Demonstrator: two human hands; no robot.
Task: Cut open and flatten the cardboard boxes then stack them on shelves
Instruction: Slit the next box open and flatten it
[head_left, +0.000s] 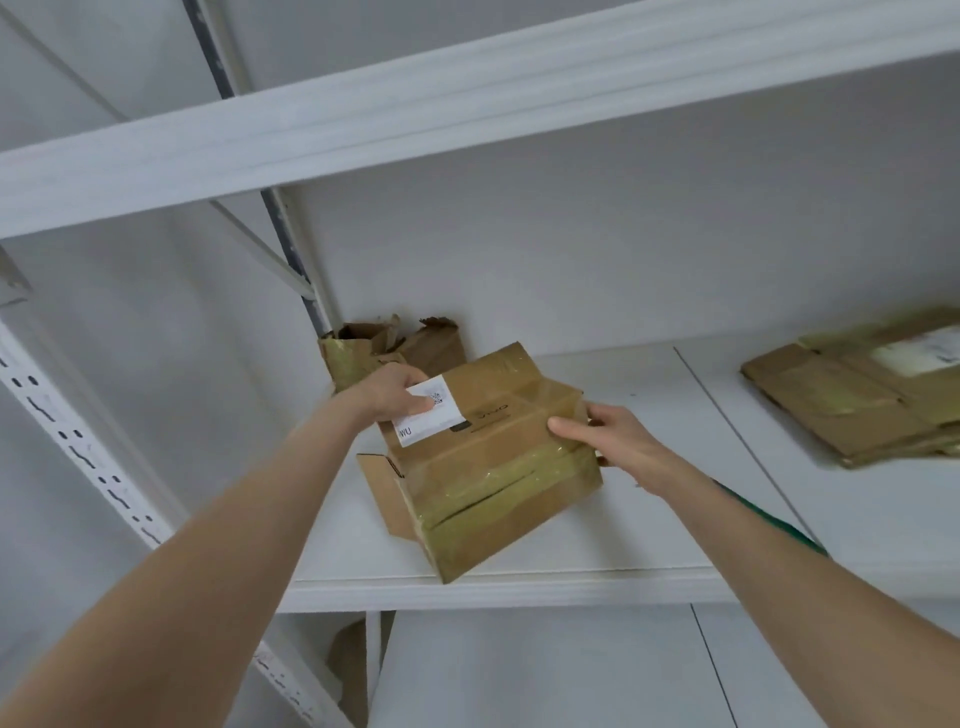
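Note:
A flattened brown cardboard box (488, 467) with shiny tape and a white label hangs tilted over the front of a white shelf (649, 530). My left hand (397, 392) grips its upper left corner, thumb on the label. My right hand (608, 434) grips its right edge, thumb on top and fingers behind. A torn, partly open cardboard box (387, 345) stands behind it at the back left of the shelf. A stack of flattened boxes (852, 395) lies at the right of the same shelf.
Another white shelf board (467, 109) runs overhead. A perforated white upright (78, 441) stands at the left. More cardboard (348, 660) shows below the shelf. Bare shelf surface lies between the held box and the right stack.

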